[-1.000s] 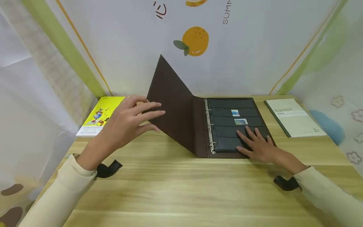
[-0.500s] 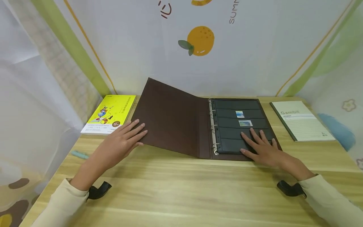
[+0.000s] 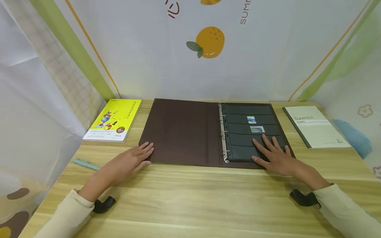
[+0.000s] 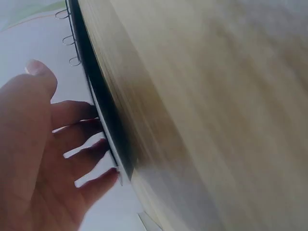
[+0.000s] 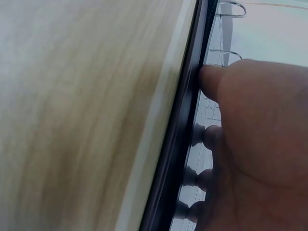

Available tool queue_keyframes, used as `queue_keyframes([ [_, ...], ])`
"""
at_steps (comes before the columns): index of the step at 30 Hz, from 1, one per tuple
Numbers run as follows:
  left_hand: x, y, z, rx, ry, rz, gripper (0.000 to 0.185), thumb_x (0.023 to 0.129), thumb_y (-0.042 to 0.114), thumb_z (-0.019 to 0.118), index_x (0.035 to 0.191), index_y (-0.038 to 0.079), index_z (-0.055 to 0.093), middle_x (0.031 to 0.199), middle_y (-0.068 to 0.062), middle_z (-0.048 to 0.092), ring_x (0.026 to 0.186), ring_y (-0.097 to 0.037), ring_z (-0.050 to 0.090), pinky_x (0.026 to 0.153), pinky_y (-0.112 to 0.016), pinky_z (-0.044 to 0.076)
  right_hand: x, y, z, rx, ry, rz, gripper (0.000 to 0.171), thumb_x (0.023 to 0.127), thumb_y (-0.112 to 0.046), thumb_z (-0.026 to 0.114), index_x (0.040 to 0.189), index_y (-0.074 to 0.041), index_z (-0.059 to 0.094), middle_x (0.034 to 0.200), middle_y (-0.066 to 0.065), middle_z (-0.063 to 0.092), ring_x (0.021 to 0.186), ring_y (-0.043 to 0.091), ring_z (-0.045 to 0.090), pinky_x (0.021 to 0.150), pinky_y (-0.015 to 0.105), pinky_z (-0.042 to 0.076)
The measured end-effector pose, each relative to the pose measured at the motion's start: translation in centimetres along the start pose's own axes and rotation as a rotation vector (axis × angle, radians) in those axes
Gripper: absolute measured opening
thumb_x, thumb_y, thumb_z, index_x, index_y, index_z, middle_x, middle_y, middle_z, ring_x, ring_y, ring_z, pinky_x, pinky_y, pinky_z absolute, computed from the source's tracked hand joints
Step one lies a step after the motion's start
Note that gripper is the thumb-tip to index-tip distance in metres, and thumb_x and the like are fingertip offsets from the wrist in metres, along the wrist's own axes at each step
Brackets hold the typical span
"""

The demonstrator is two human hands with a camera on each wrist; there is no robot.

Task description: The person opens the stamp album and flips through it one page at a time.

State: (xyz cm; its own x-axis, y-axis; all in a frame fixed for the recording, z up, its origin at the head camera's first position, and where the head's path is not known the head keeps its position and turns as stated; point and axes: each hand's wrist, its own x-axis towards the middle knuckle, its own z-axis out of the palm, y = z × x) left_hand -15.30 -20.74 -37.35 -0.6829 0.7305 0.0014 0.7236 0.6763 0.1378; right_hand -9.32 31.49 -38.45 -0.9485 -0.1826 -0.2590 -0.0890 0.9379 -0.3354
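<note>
One binder (image 3: 178,132) lay ctr frame, long axis L–R, up-right from L hand (image 3: 127,162) (relaxed), under R hand (image 3: 277,159) (spread); nothing gripped.

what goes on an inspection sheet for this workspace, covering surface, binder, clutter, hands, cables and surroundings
surface: wood-grain table
job's things: binder lying open on the table; two stamps on its black page, metal rings along the page's left edge
clutter: yellow book and teal pen to the left, notebook to the right
grippers: left hand, fingers on the cover's near left corner; right hand, fingers spread on the page
cables: nothing seen
surroundings: printed cloth behind and at both sides
</note>
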Motion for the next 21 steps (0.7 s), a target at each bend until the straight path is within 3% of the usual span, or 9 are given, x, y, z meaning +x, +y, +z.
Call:
queue_keyframes([
  [6, 0.2, -0.1, 0.5, -0.079, -0.068, -0.063, 0.059, 0.107, 0.039, 0.047, 0.151, -0.001, 0.044, 0.161, -0.016, 0.037, 0.152, -0.036, 0.031, 0.118, -0.053, 0.035, 0.1, 0.0, -0.2, -0.005, 0.013, 0.001, 0.081, 0.102, -0.059, 0.047, 0.164, -0.02, 0.013, 0.167, 0.028, -0.001, 0.147, 0.063, -0.002, 0.103, 0.087, 0.002],
  [13, 0.5, 0.1, 0.3, -0.056, -0.086, -0.046, 0.067, 0.106, 0.048, 0.047, 0.15, -0.001, 0.045, 0.161, -0.016, 0.037, 0.152, -0.036, 0.032, 0.118, -0.052, 0.036, 0.0, -0.1, -1.0, -0.013, -0.005, -0.006, 0.081, 0.102, -0.059, 0.048, 0.164, -0.016, 0.019, 0.166, 0.032, 0.004, 0.146, 0.065, 0.0, 0.102, 0.087, 0.006],
  [17, 0.5, 0.5, -0.4, -0.031, -0.091, -0.047, 0.069, 0.104, 0.05, 0.049, 0.151, 0.0, 0.044, 0.161, -0.017, 0.037, 0.15, -0.038, 0.034, 0.117, -0.054, 0.037, 0.7, -0.1, -3.0, -0.015, 0.019, -0.037, 0.08, 0.102, -0.056, 0.051, 0.162, -0.009, 0.024, 0.165, 0.034, 0.005, 0.146, 0.065, 0.001, 0.103, 0.087, 0.009],
  [21, 0.9, 1.0, -1.4, 0.03, -0.08, -0.038, 0.068, 0.104, 0.048, 0.051, 0.155, 0.006, 0.04, 0.164, -0.017, 0.033, 0.151, -0.04, 0.032, 0.117, -0.061, 0.032, 3.3, 0.9, -6.5, -0.018, 0.013, -0.057, 0.081, 0.103, -0.049, 0.052, 0.161, -0.002, 0.019, 0.163, 0.038, 0.004, 0.145, 0.067, 0.0, 0.105, 0.085, 0.01],
])
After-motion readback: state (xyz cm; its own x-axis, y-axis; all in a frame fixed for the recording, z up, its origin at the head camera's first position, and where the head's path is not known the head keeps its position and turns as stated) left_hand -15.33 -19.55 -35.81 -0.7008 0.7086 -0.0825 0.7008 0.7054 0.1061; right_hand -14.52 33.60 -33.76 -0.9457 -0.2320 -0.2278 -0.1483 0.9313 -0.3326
